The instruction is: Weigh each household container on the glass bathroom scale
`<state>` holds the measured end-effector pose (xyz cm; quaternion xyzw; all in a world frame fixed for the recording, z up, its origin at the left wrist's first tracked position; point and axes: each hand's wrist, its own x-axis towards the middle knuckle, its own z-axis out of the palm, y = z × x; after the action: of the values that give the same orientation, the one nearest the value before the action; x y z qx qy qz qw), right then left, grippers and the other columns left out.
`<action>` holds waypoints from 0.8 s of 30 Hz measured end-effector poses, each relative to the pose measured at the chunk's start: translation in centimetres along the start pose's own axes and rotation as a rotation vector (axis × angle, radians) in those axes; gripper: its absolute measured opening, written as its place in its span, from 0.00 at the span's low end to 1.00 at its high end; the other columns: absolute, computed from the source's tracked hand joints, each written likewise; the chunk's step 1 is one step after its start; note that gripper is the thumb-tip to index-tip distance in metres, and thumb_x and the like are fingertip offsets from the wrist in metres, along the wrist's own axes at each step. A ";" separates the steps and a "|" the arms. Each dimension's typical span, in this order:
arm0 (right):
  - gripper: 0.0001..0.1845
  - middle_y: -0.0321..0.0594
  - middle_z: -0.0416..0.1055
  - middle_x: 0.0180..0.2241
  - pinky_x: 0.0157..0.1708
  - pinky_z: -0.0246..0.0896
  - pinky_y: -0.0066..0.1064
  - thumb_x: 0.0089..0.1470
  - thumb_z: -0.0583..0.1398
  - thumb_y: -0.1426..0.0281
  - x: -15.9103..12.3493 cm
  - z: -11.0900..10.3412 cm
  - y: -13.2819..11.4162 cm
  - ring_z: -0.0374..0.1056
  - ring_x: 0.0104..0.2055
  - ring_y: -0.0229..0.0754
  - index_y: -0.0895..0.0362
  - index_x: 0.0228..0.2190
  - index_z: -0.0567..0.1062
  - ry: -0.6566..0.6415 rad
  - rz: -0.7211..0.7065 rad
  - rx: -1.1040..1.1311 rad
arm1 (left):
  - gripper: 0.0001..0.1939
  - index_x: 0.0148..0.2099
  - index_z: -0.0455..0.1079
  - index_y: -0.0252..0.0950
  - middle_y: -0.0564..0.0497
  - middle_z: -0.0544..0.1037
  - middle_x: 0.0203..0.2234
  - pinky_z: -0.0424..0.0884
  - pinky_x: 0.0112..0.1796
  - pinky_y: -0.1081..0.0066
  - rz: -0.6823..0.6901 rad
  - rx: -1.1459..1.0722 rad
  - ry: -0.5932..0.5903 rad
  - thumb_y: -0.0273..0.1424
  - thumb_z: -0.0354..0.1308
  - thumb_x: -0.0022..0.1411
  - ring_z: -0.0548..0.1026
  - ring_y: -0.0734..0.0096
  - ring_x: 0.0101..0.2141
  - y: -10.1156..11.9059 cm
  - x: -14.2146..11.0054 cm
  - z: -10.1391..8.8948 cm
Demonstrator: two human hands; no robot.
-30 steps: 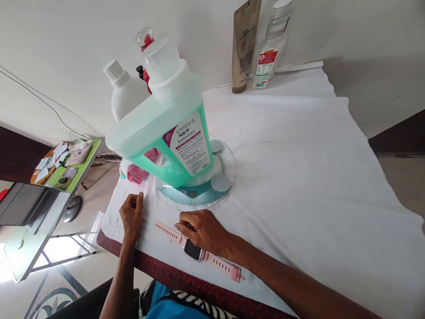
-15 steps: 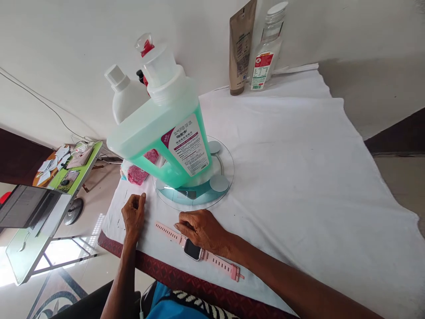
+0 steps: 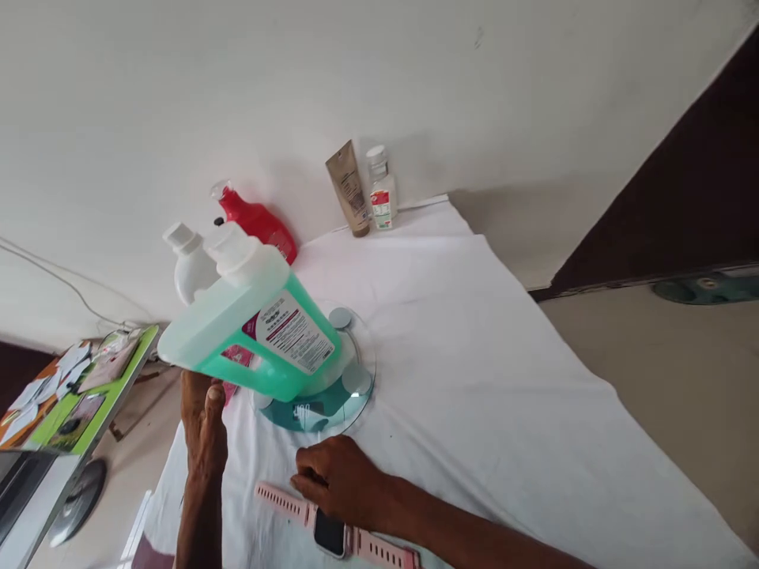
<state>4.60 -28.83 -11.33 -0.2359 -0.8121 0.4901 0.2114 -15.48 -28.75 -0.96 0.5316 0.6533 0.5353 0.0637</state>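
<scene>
A big clear jug of green liquid [image 3: 266,332] with a white cap stands on a round glass scale [image 3: 357,386] on the white cloth [image 3: 474,379]. My left hand [image 3: 205,423] is raised to the jug's handle at its lower left, fingers curled up behind it and partly hidden. My right hand [image 3: 337,482] rests knuckles-up, fingers bent, on a pink smartwatch [image 3: 278,502] lying flat near the table's front edge.
A white bottle [image 3: 190,269] and a red spray bottle [image 3: 258,221] stand behind the jug. A brown tube [image 3: 349,190] and a small clear bottle [image 3: 381,190] stand by the wall. A green side table [image 3: 77,395] with papers is at the left.
My left hand has left the cloth and risen to the jug's handle. The view has pulled back and tilted up. My right hand stays on the watch.
</scene>
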 end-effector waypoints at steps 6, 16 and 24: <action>0.14 0.32 0.76 0.25 0.27 0.49 0.24 0.61 0.63 0.62 0.2 0.6 0.6 0.65 0.26 0.33 0.56 0.26 0.73 -0.004 0.015 -0.008 | 0.27 0.23 0.64 0.37 0.54 0.67 0.17 0.66 0.25 0.71 -0.040 -0.381 0.144 0.52 0.67 0.56 0.68 0.72 0.22 2.7 2.7 5.0; 0.18 0.32 0.79 0.30 0.30 0.54 0.25 0.62 0.64 0.52 2.3 2.8 3.5 0.69 0.28 0.35 0.54 0.34 0.80 -0.114 -0.009 -0.124 | 0.25 0.23 0.56 0.38 0.62 0.57 0.14 0.55 0.19 0.75 -0.103 -0.580 0.293 0.39 0.71 0.51 0.56 0.81 0.17 7.6 8.7 8.9; 0.15 0.31 0.65 0.18 0.26 0.54 0.27 0.59 0.66 0.67 4.2 3.8 3.1 0.64 0.22 0.38 0.54 0.22 0.71 -0.148 0.228 -0.076 | 0.31 0.23 0.52 0.40 0.61 0.57 0.15 0.53 0.16 0.75 -0.006 -0.578 0.295 0.49 0.71 0.50 0.55 0.82 0.16 7.7 18.1 19.7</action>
<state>-0.38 -27.76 -15.26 -0.2978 -0.8113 0.4960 0.0846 -5.53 -3.52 5.46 0.4061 0.4780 0.7698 0.1185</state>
